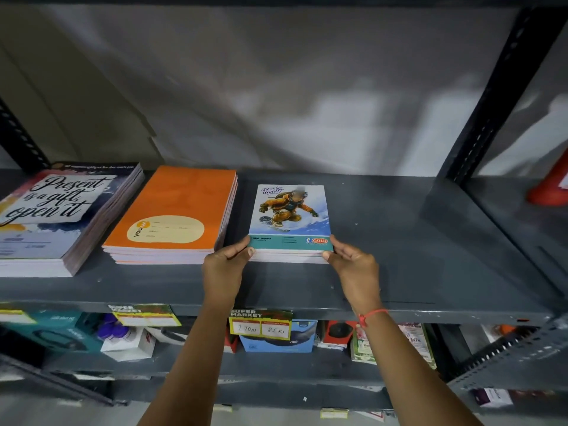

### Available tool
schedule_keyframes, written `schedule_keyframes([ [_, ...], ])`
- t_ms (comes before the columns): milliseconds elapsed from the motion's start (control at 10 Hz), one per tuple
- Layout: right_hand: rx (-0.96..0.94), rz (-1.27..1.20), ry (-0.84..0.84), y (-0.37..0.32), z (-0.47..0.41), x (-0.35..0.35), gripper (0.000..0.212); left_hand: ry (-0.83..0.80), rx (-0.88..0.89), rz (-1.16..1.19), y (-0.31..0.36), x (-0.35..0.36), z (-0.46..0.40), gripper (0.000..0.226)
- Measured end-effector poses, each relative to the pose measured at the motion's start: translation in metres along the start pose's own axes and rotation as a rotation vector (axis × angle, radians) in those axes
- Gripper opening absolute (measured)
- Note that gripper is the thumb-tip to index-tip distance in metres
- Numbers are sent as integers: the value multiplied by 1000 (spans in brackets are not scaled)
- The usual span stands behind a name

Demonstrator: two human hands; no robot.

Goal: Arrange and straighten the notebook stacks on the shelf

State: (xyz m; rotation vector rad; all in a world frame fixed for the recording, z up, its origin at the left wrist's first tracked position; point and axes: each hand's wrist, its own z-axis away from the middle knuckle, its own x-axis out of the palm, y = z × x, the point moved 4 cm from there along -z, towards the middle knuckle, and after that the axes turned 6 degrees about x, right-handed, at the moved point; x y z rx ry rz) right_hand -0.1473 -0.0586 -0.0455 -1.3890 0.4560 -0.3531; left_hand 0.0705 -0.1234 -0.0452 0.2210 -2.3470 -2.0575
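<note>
Three notebook stacks lie on the grey metal shelf (pixel 399 241). At the left is a tall stack with a "Present is a gift" cover (pixel 52 210). An orange-covered stack (pixel 175 210) sits beside it. The third is a small stack topped by a snowboarder cover (pixel 290 210), lying flat and nearly square to the shelf edge. My left hand (pixel 226 265) grips its near left corner, thumb on top. My right hand (pixel 353 262) grips its near right corner the same way. A red thread circles my right wrist.
Bare shelf surface stretches to the right of the small stack, up to a slotted upright post (pixel 491 96). A red object (pixel 550 186) stands on the neighbouring shelf. Price labels (pixel 261 325) hang on the shelf's front lip, with boxed goods on the lower shelf (pixel 276 336).
</note>
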Motion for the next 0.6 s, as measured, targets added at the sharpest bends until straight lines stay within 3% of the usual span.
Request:
schedule_keyframes([
  [400, -51, 7, 10, 2, 2, 2, 43, 26, 80, -6, -3, 0, 1, 30],
  [600, -23, 56, 8, -5, 23, -1, 44, -10, 148, -142, 13, -5, 17, 31],
])
